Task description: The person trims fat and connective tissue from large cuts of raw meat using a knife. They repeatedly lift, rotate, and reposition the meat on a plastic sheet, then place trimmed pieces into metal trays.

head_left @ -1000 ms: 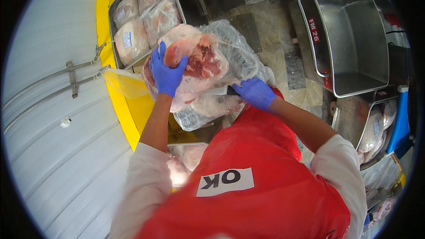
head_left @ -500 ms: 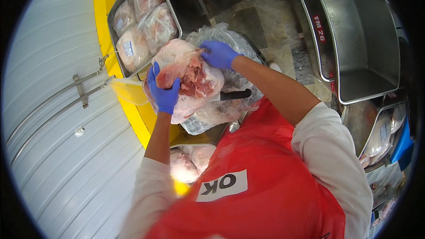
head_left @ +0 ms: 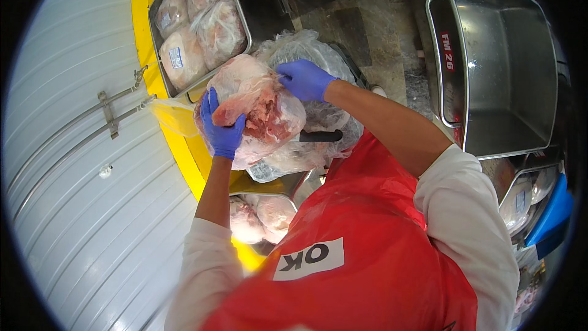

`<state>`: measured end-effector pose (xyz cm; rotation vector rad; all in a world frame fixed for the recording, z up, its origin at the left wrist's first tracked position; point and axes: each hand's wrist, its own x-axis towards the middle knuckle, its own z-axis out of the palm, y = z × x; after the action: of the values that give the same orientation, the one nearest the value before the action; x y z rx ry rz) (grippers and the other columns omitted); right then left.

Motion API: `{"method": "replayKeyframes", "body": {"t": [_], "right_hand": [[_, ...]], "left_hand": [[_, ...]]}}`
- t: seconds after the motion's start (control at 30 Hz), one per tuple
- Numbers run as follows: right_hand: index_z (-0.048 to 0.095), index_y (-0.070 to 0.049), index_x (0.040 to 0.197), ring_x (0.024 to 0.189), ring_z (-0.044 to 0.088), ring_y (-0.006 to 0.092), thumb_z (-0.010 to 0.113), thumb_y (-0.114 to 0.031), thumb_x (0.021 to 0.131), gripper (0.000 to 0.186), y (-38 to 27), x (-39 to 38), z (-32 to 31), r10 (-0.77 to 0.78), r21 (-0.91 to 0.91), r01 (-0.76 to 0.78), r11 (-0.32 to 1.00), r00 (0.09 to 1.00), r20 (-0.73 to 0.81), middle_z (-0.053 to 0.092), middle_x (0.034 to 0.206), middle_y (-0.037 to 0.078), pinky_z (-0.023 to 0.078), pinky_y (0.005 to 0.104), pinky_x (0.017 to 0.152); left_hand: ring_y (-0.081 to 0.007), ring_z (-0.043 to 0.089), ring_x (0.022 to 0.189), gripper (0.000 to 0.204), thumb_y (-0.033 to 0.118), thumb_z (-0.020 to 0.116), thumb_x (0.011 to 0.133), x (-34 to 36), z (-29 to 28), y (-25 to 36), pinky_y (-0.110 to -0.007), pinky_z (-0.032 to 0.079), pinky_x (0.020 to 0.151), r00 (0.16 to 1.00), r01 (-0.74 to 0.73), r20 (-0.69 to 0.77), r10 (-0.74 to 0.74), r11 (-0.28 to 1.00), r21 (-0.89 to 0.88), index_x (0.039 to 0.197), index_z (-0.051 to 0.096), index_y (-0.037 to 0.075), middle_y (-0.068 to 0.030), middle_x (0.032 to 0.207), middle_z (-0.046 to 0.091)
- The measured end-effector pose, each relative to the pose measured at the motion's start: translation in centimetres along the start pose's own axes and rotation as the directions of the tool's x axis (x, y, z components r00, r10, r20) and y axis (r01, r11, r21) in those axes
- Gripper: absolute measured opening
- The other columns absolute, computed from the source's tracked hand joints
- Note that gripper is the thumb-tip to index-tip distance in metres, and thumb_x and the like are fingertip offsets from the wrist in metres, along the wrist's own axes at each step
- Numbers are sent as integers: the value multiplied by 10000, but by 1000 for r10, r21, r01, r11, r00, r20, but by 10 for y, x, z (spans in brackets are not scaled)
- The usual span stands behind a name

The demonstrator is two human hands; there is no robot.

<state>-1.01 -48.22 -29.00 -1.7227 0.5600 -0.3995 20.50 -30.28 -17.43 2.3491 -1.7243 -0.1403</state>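
Observation:
A large piece of raw meat [head_left: 278, 113] lies in front of me, pale and fatty outside with a ragged red opening in the middle. My left hand [head_left: 223, 130], in a blue glove, grips its left side with fingers and thumb bent around a flap. At the upper right edge, the gloved fingers of my right hand [head_left: 306, 79] are closed in a pinch; what is between them is hidden. Clear plastic wrapping [head_left: 334, 67] lies crumpled behind and under the meat. Just right of the meat, a knife shows its black handle [head_left: 323, 136]; its blade is mostly hidden.
A metal bin [head_left: 248, 37] of bagged meat stands at upper left, beside a yellow frame [head_left: 142, 18]. More meat [head_left: 269, 211] lies in a container below my left forearm. A deep metal bin [head_left: 505, 61] stands at right. Pipes [head_left: 116, 119] run along the white wall.
Both hands and the meat sit slightly further left in view, and the surrounding bins have shifted a little too. The left hand keeps its grip; the right stays at the meat's upper edge.

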Motion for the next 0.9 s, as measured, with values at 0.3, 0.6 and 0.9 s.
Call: {"method": "replayKeyframes", "body": {"t": [0.3,0.6,0.9], "right_hand": [[640,-29,971,774,632,428,601,-166,967,143,-22,-23,8,38,164,-27,986,997,-62,667,884,241,523,447,724],[651,-33,973,800,642,439,598,-139,952,120,-18,-33,2,200,316,-150,937,971,-131,667,908,249,518,464,722],[681,-28,1047,814,661,389,636,-171,976,166,-28,-43,-3,257,356,-217,909,964,-68,698,938,221,541,424,770]], "left_hand": [[-438,374,1463,1007,330,880,715,1,1,-1,-504,289,1226,999,-29,-13,30,997,69,1548,412,11,-228,1572,448],[-435,369,1465,1059,382,885,710,0,2,-6,-503,288,1223,1000,-8,15,7,999,48,1565,385,7,-227,1575,440],[-428,362,1474,1068,396,877,712,4,2,-4,-504,285,1226,1000,1,26,-2,998,69,1572,375,9,-222,1588,428]]}}
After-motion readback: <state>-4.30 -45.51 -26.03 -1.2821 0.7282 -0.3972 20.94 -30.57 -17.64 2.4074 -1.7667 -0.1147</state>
